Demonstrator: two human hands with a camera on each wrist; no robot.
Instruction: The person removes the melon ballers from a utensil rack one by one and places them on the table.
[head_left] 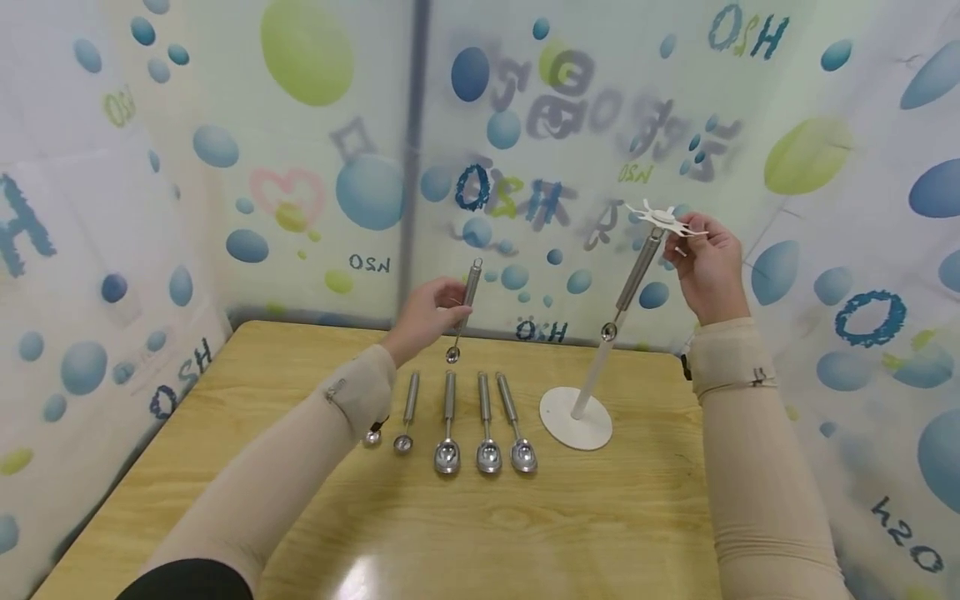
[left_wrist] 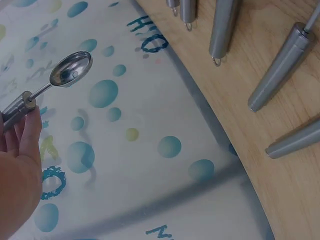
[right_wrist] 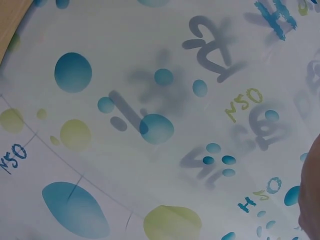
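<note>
My left hand (head_left: 426, 318) holds a metal melon baller (head_left: 471, 287) by its handle, above the back edge of the table. Its small round bowl (left_wrist: 72, 69) shows up close in the left wrist view, pointing away from the fingers. At the right, my right hand (head_left: 711, 265) pinches an arm of the white hook rack (head_left: 660, 218) at its top. From that top hangs another melon baller (head_left: 637, 271), bowl downward, in front of the pole. In the right wrist view only an edge of the right hand (right_wrist: 311, 195) appears.
On the wooden table (head_left: 600, 517) lie three larger ice cream scoops, such as the middle one (head_left: 489, 454), and smaller ballers (head_left: 403, 442) to their left, one partly hidden by the left wrist. The rack's round base (head_left: 558, 421) stands right of them. Patterned curtains (head_left: 300, 167) surround the table.
</note>
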